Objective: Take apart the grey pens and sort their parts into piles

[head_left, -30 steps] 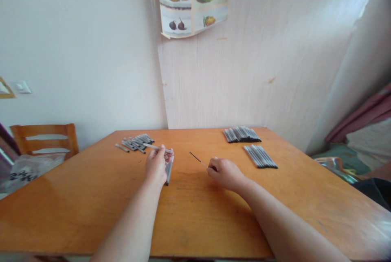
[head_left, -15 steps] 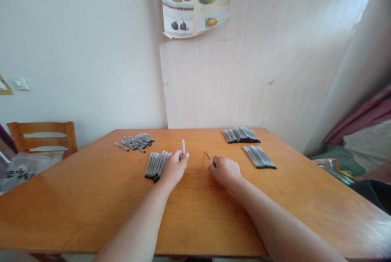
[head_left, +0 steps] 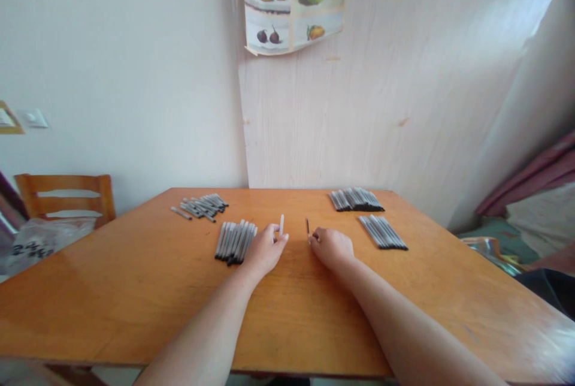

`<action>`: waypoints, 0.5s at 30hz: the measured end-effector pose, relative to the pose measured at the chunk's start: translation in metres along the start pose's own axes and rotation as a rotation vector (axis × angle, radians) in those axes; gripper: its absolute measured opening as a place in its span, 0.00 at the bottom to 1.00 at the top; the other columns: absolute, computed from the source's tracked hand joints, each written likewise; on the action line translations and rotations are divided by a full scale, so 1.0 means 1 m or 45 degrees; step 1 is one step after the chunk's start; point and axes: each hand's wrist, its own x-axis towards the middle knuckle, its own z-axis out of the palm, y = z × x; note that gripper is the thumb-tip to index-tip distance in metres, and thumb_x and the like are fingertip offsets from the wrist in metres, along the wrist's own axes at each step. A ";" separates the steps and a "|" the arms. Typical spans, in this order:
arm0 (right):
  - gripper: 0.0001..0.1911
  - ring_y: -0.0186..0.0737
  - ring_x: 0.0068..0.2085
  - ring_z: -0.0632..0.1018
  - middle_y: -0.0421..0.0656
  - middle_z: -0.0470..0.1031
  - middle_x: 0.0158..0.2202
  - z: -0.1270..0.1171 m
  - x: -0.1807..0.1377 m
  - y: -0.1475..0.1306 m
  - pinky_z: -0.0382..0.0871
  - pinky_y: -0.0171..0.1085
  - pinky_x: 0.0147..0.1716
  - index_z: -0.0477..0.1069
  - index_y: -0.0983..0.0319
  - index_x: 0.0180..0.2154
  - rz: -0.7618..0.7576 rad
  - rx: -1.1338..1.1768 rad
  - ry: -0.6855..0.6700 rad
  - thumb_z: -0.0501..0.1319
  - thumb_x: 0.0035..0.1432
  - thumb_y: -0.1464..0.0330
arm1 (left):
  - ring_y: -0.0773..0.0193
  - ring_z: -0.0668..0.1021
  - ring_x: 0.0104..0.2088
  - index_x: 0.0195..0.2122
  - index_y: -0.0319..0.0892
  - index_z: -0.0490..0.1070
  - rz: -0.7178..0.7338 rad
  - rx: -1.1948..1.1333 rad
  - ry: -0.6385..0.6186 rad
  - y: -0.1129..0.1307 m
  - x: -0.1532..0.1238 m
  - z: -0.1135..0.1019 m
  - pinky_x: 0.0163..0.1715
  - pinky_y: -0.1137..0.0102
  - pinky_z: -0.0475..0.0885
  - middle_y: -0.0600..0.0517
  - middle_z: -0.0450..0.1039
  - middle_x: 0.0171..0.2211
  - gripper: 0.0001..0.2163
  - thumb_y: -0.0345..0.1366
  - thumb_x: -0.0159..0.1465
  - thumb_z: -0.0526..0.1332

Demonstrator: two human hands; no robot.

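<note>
My left hand (head_left: 265,249) pinches a pale pen barrel (head_left: 281,225) that points up and away, just above the orange wooden table (head_left: 135,290). My right hand (head_left: 331,247) pinches a thin dark pen refill (head_left: 308,226), held nearly upright a short gap to the right of the barrel. The two pieces are close but apart. A neat row of grey pens (head_left: 235,241) lies right beside my left hand, on its left.
A loose heap of grey pen parts (head_left: 200,207) lies at the table's far left. Two stacks of dark-tipped pens (head_left: 356,199) (head_left: 383,231) lie at the far right. A wooden chair (head_left: 65,194) stands left of the table, and a fruit picture (head_left: 294,5) hangs on the wall.
My left hand came away from the heap and the row with one barrel and moved right toward my right hand. The right hand swung the refill from slanting to nearly upright.
</note>
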 end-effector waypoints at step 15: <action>0.21 0.46 0.41 0.77 0.49 0.78 0.39 -0.007 0.018 0.049 0.63 0.37 0.34 0.76 0.57 0.40 0.363 0.201 0.129 0.47 0.60 0.57 | 0.59 0.74 0.33 0.37 0.44 0.73 0.002 0.222 0.015 -0.002 -0.003 -0.002 0.33 0.69 0.61 0.46 0.75 0.32 0.09 0.41 0.59 0.59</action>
